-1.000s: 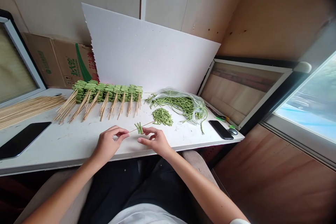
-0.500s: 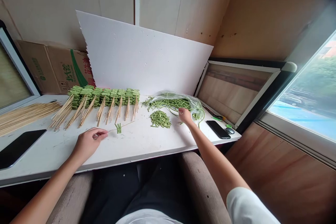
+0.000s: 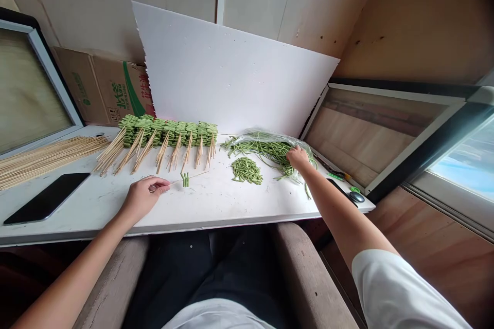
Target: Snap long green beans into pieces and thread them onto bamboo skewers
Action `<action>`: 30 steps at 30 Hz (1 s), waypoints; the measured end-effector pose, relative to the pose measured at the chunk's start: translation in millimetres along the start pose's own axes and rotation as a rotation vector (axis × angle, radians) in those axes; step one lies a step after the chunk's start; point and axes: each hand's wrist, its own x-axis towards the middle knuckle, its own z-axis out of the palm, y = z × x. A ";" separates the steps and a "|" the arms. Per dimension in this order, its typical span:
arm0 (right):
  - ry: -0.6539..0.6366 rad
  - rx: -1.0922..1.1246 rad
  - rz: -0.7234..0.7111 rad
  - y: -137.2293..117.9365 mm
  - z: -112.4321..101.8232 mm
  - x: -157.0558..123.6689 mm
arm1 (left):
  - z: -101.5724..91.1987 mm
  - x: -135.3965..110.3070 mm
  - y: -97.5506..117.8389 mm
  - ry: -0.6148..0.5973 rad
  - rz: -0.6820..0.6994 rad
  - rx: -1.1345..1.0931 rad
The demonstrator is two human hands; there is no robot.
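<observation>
Along a white-topped bench beside a window, you sit facing a sheet of white foam board propped against the wall, a printed cardboard carton behind it at left. Laid out across the bench are a loose bundle of bamboo skewers, a dark smartphone, a close row of skewers loaded with cut green beans, a small heap of cut beans, and a clear plastic bag of long green beans. Risks, as judged from this layout: a hard tug on the bag could drag strands across the bench, a slackened pinch could drop the skewer in your left hand or shed its pieces, and a sideways sweep of your right forearm could knock a second phone or a small round dark object toward the bench edge. Your right arm reaches forward, almost straight, and your right hand bears down on the long beans at the near side of the bag; whether it has closed on any, you cannot tell. Your left hand lies low near the front edge, pinching the end of a single skewer that carries a few short bean pieces.
</observation>
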 end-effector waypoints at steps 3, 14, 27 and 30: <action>0.030 -0.053 0.012 -2.2 -10.5 3.8 | 1.5 0.4 -4.8 0.016 0.008 -0.002; 0.218 0.006 0.066 -33.9 -72.6 40.0 | 0.3 -1.2 0.4 0.023 -0.031 -0.008; 0.620 0.072 0.165 2.9 -207.7 42.0 | -0.2 0.8 3.2 0.026 -0.027 -0.066; 0.734 0.086 0.142 0.3 -242.5 32.4 | 0.2 0.4 1.3 0.037 -0.020 -0.038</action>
